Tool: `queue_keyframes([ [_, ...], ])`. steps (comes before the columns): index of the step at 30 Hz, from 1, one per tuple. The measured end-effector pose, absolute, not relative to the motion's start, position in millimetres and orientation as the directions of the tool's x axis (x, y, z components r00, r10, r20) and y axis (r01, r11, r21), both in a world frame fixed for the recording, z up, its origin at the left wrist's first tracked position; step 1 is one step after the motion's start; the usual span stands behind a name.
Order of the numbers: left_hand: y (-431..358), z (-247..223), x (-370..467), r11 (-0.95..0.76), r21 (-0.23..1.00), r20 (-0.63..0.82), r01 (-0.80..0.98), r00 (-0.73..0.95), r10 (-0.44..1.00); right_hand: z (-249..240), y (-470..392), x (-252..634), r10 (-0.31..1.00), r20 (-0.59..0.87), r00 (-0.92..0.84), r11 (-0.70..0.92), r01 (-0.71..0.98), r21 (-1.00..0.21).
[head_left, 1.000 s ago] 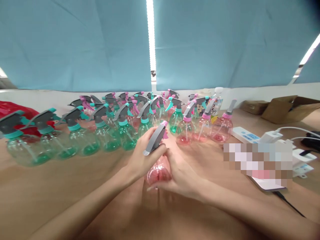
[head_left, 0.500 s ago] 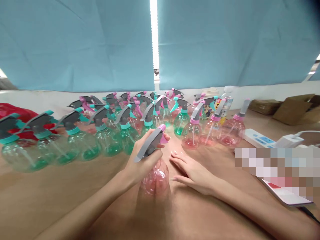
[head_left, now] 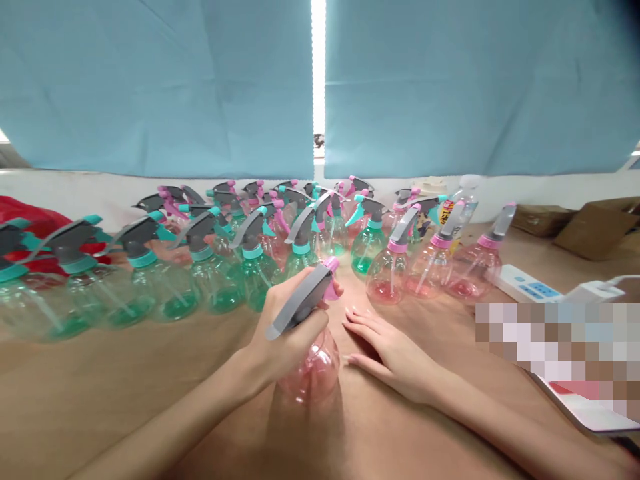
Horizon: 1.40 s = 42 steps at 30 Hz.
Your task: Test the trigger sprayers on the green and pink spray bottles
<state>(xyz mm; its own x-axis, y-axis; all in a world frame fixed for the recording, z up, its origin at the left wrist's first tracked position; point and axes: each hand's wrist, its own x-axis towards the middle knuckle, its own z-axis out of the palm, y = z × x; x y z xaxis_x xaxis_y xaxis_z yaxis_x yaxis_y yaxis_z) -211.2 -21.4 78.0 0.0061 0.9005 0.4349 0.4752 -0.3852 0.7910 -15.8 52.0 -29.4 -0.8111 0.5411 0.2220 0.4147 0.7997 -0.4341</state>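
A clear pink spray bottle (head_left: pixel 313 373) with a grey and pink trigger head stands on the table in front of me. My left hand (head_left: pixel 285 327) is wrapped around its neck just under the sprayer head, hiding the collar. To the right of the bottle, my right hand (head_left: pixel 393 350) lies flat on the table, fingers spread, apart from the bottle and holding nothing. Ahead and to the right are several pink spray bottles, the nearest (head_left: pixel 387 283) with a pink collar. A row of green spray bottles (head_left: pixel 217 290) with turquoise collars runs off to the left.
More spray bottles crowd behind, along the white wall. A power strip (head_left: pixel 530 287) with a white plug and a blurred-out flat device (head_left: pixel 595 407) lie on the right. Cardboard boxes (head_left: pixel 597 230) sit at the far right, and a red bag (head_left: pixel 37 217) at the far left.
The view has shifted slightly. My left hand keeps its grip on the pink spray bottle, and my right hand still rests flat on the table.
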Motion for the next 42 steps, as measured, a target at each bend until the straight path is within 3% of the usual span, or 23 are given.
queue_keyframes([
  [11, -24.9, 80.0, -209.8, -0.394, 0.758, 0.453, 0.519, 0.016, 0.892, -29.4, 51.2, -15.7, 0.553, 0.206, -0.807, 0.788, 0.427, -0.443],
  [25, -24.2, 75.0, -210.1, -0.432, 0.8, 0.47, 0.416, 0.013, 0.882, -31.9, 51.2, -15.8, 0.558, 0.246, -0.792, 0.784, 0.408, -0.467],
  [42, -25.5, 77.2, -210.4, -0.342, 0.814, 0.386, 0.47, 0.002, 0.923, -31.5, 51.4, -16.3, 0.555, 0.251, -0.793, 0.79, 0.409, -0.457],
])
